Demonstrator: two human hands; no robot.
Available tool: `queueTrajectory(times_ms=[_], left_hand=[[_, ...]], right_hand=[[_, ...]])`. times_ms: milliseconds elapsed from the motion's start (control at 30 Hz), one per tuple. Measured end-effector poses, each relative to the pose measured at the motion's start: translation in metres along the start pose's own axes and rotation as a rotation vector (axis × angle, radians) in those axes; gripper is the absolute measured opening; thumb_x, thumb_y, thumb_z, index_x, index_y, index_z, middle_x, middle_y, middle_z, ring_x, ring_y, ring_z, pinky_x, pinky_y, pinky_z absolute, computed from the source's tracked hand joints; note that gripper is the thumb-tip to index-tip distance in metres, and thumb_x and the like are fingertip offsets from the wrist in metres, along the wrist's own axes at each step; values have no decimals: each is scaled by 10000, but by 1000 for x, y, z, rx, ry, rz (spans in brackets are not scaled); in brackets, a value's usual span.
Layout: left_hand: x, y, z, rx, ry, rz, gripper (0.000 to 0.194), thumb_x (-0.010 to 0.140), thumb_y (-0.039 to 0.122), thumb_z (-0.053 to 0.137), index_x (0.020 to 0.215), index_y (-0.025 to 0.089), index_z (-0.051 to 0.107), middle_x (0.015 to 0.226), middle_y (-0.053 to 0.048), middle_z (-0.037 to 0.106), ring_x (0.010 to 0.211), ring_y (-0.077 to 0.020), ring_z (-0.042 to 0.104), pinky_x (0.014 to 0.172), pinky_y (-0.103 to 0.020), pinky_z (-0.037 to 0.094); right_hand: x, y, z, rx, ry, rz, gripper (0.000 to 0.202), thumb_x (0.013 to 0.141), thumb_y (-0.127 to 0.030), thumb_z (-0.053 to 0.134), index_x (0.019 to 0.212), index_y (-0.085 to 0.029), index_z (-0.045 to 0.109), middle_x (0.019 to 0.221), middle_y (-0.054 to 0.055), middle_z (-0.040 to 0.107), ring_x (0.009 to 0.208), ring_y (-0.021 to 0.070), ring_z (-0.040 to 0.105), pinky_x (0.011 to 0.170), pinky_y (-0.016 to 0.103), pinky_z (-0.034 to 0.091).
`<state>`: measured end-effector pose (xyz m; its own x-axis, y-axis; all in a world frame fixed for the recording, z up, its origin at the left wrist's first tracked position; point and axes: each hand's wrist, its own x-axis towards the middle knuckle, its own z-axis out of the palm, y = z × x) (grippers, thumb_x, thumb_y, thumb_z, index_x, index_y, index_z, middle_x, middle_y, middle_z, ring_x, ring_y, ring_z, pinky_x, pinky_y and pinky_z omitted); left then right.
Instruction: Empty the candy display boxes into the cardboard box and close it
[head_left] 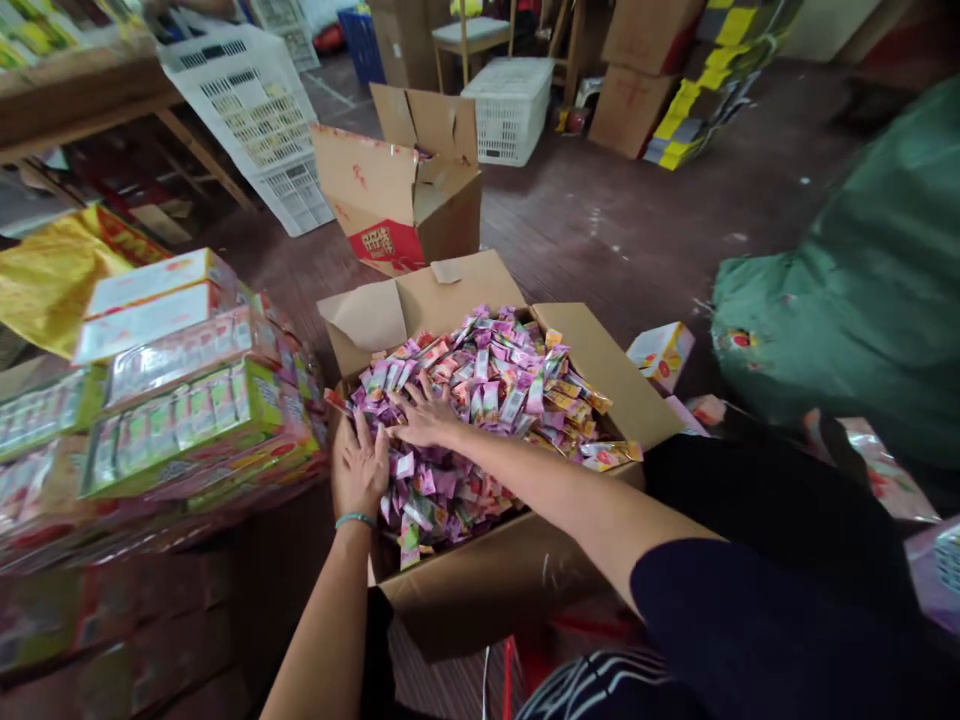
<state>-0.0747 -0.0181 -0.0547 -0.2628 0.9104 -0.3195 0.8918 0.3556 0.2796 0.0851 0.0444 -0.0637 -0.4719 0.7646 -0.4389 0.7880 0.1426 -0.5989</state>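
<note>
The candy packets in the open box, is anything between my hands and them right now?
Nothing visible. The left hand lies flat on the candy packets at the near left edge of the cardboard box, and the right hand rests on the heap beside it. The box flaps are folded outward, leaving the top open.

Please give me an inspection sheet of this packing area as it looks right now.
Surface: brown floor, scuffed.
Job's things: open cardboard box heaped with small pink and purple sachets.
Clutter: stacked wrapped packs at left; small carton beside the box.
Grippers: left hand flat on the sachets at the box edge; right hand spread on the heap.
Cables: nothing seen.
Surroundings: second open box, white crates, green sack.
</note>
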Motion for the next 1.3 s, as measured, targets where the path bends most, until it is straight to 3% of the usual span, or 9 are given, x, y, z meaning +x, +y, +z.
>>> queueTrajectory(times_ms=[67,133,233,367,533,767,900,1067,1300], left_hand=[[-2,1,-14,-41,67,-38,761,1052,567,322,1709,200,209,1758,-204,132,1632,-338,152,1279,-605,232],[-1,10,-23,-14,126,-52,810,1013,640,411,1703,254,233,1769,-182,77,1636,-367,99,1279,-641,180],[2,39,-21,120,-1,82,863,944,715,526,1686,348,283,1783,-111,65,1628,-418,76,1260,-694,165],[-19,68,10,331,-163,229,871,889,764,591,1618,309,451,1736,-139,262,1584,-467,187,1221,-757,166],[-62,60,52,397,-100,285,836,940,759,520,1604,252,484,1707,-177,309,1570,-444,224,1224,-743,169],[-46,52,77,371,-48,233,820,922,667,636,1593,214,505,1701,-181,321,1572,-445,231,1259,-703,144],[-43,51,61,389,-90,286,799,962,676,560,1622,236,459,1720,-172,290,1584,-440,221,1256,-721,113],[-66,53,30,351,-176,357,883,973,667,541,1691,212,300,1735,-150,267,1622,-393,144,1299,-632,74],[-118,39,-3,167,13,95,838,982,642,528,1693,273,283,1777,-166,43,1634,-401,43,1269,-675,130]], right_hand=[[-18,8,-26,25,-23,-54,782,1042,-657,406,1705,-292,210,1755,109,99,1613,399,89,1251,729,139],[-39,28,-48,-42,81,-132,773,1029,-672,460,1687,-307,280,1755,98,105,1587,410,184,1266,702,136],[-69,74,-62,-210,148,-133,789,947,-690,622,1622,-327,433,1739,62,190,1578,466,111,1254,733,58],[-103,135,-41,-277,18,3,619,941,-557,675,1457,-218,624,1659,113,358,1579,448,78,1266,695,103],[-130,167,5,-275,215,-79,554,943,-538,644,1361,-175,665,1567,161,433,1548,436,154,1264,676,91],[-109,184,26,-241,256,-50,644,933,-544,622,1439,-145,603,1594,178,398,1515,445,192,1246,679,105],[-117,186,15,-302,271,-129,560,965,-542,586,1369,-158,636,1535,170,459,1487,406,249,1249,655,112],[-160,181,22,-337,290,-145,511,978,-529,590,1281,-128,673,1352,186,552,1340,371,389,1231,578,201],[-194,154,23,-304,248,-15,567,976,-611,615,1361,-197,660,1446,175,510,1355,404,398,1168,648,273]])
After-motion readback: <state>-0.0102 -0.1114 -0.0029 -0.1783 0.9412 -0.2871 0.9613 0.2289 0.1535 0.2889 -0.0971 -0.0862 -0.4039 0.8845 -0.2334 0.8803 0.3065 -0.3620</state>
